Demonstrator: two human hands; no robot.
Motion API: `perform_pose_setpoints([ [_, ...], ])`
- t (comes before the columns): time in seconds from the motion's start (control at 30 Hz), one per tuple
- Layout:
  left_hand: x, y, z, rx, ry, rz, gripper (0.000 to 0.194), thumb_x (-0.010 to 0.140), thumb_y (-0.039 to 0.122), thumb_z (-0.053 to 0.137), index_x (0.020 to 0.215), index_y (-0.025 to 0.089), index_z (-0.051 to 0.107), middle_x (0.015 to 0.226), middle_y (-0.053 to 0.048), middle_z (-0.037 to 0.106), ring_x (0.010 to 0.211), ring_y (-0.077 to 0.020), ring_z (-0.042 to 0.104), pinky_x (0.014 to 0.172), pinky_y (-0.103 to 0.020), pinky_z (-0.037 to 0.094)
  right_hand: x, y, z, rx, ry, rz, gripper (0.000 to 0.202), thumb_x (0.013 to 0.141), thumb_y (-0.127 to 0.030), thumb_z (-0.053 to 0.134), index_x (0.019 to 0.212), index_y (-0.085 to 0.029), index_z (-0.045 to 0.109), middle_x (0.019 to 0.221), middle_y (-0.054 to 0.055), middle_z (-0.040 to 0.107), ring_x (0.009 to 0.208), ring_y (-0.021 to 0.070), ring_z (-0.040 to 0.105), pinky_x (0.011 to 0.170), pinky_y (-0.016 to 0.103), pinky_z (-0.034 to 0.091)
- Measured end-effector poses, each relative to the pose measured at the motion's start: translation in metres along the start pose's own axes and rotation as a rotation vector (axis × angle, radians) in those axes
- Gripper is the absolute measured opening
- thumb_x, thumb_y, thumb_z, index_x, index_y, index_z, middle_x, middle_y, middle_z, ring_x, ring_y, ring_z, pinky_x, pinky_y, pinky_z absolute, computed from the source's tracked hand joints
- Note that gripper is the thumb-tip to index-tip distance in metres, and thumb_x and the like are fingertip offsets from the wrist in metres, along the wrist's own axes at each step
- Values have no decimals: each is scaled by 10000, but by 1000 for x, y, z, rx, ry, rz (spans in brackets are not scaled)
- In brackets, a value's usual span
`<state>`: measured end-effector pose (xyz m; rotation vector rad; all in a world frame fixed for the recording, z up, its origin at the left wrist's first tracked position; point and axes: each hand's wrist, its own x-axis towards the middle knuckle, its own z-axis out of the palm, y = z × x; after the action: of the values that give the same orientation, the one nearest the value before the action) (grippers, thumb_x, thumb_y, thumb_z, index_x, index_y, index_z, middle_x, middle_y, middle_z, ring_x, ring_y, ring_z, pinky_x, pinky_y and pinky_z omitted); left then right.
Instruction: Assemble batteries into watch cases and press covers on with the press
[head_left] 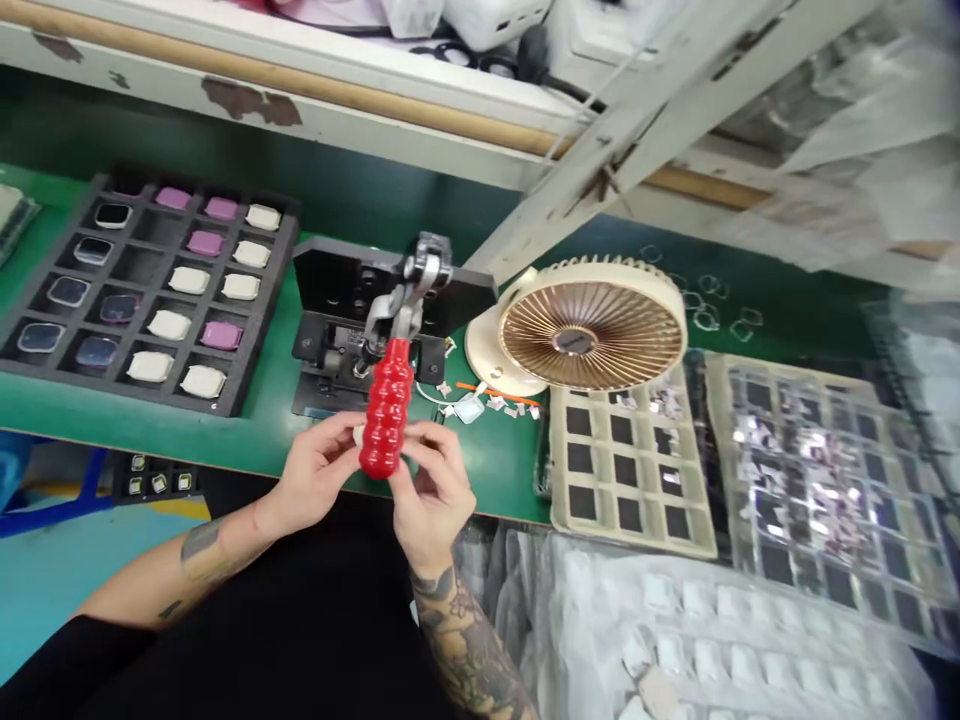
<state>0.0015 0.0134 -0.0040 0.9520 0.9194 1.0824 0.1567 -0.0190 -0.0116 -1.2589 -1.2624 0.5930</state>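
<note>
My left hand (pixel 319 472) is closed in a pinch, just left of the red ribbed handle (pixel 387 410) of a toggle clamp press. A small white piece (pixel 358 436) shows at its fingertips, mostly hidden behind the handle. On the handle's other side, my right hand (pixel 435 490) has its fingers curled together; whatever they grip is hidden. Both hands are at the green bench's front edge. Beyond them stands the black clamp fixture (pixel 330 345), its metal linkage (pixel 424 275) raised above the base.
A black foam tray (pixel 259 345) at left holds white, purple and dark-faced rounded square pieces. Right of the fixture are a cream fan (pixel 592 325), an orange stick (pixel 495 393) and small scraps. Farther right lie a beige compartment tray (pixel 631 540) and plastic-covered trays (pixel 840 480).
</note>
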Motion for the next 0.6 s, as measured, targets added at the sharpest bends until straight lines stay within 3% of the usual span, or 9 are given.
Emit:
perform_pose_setpoints([
  [0.1,1,1,-7,29,65,13,270,966,333,852,1186,188,798,1041,-69,824,853,-192,772,807,-298,647,-6,2,6,-157,-63,-166,332,970,-165,768,1269,-304,802,1252,103,714,1170,293,714,970,536,655],
  [0.17,2,-1,-13,8,58,-15,264,961,327,855,1170,176,797,988,-67,815,804,-187,755,767,-297,632,-6,0,6,-260,-135,-286,419,965,-145,757,1359,-288,763,1222,107,735,1164,296,722,968,533,664],
  [0.27,1,-5,-19,-166,15,-95,307,964,352,855,1205,183,768,913,-49,774,746,-167,707,704,-284,595,9,-6,1,-301,-255,-333,419,993,-180,717,1406,-249,723,1223,121,746,1126,285,745,932,495,687],
  [0.3,1,-5,-21,-240,6,-129,333,964,360,853,1231,190,752,924,-49,761,752,-165,694,689,-280,581,18,-8,0,-321,-223,-345,397,1010,-205,690,1405,-237,717,1224,129,737,1124,291,747,925,498,690],
  [0.37,-1,-2,-22,-345,16,-182,392,949,363,869,1273,200,720,944,-44,726,749,-148,651,642,-256,536,45,-15,-2,-374,-7,-457,397,1041,-291,640,1428,-220,692,1236,153,698,1136,317,738,909,524,688],
  [0.43,-4,1,-24,-369,52,-220,437,925,354,896,1284,197,703,919,-23,674,702,-117,585,583,-224,466,77,-23,1,-410,213,-706,474,1068,-420,590,1498,-225,629,1261,159,659,1161,336,730,895,540,685],
  [0.47,-5,2,-25,-361,69,-232,449,923,355,900,1290,193,698,895,-9,646,672,-100,548,559,-212,428,92,-27,4,-414,244,-854,500,1081,-484,557,1519,-247,599,1279,148,653,1188,337,727,904,541,682],
  [0.53,-8,2,-30,-334,71,-243,470,941,368,883,1323,181,684,879,2,619,647,-86,511,544,-209,393,118,-36,11,-402,156,-1104,463,1115,-544,475,1491,-295,578,1299,105,672,1250,317,725,958,528,668],
  [0.6,-12,-1,-37,-300,49,-222,510,968,391,849,1388,176,655,924,-18,644,669,-97,532,564,-225,418,134,-41,16,-370,18,-1215,386,1149,-524,407,1415,-315,592,1285,63,701,1278,284,729,1010,510,646],
])
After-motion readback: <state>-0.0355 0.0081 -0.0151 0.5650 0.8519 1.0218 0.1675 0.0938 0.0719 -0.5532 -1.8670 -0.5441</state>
